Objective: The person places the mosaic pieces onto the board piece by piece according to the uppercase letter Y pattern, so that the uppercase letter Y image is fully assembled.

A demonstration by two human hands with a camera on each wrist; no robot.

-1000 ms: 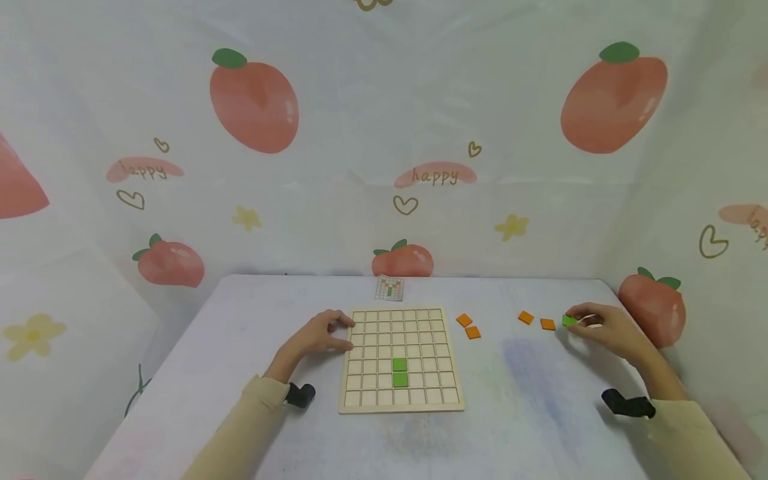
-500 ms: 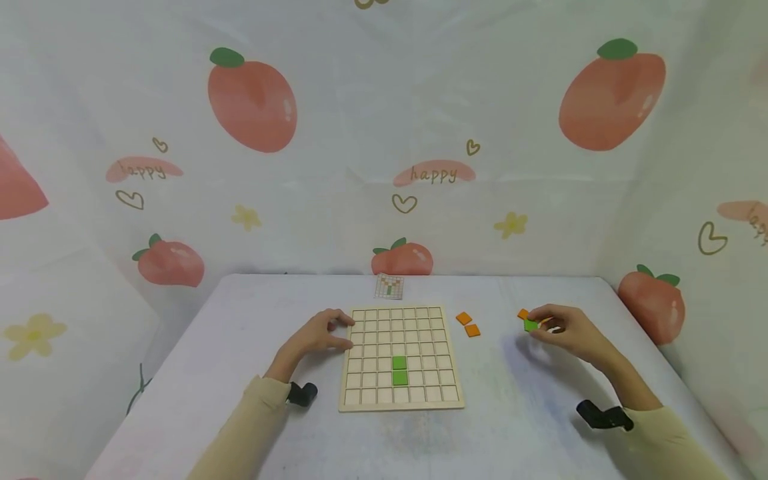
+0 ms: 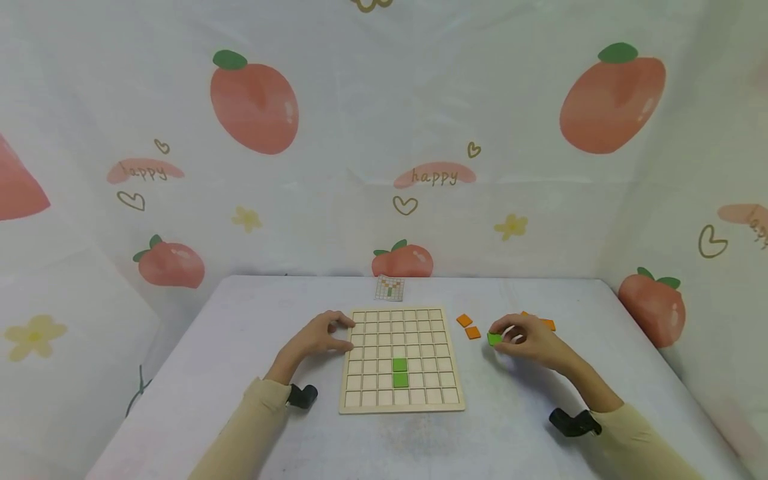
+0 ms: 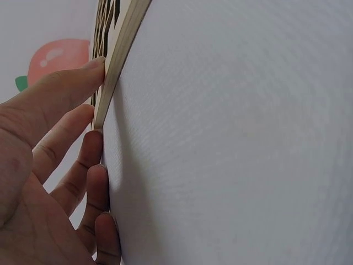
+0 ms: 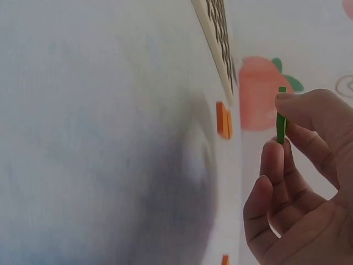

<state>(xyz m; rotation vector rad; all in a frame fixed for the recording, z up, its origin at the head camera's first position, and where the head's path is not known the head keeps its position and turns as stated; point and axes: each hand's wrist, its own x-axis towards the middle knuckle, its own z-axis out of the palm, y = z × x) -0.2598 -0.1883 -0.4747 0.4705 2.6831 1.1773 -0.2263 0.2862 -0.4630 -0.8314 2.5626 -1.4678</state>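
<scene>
head: two green tiles [image 3: 400, 365] done on the board [image 3: 402, 410], orange tiles [image 3: 473, 332] all unplaced, out right on bench [image 3: 420, 447] | left wrist: left grip [image 4: 41, 207] kinda spread, touching board edge | right wrist: right grip [image 5: 322, 221] pinching another green tile [image 5: 281, 128], right of board

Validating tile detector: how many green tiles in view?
3: far green tile and near green tile, in adjacent cells of the board; held green tile, pinched in the right hand, which could hide others.
</scene>
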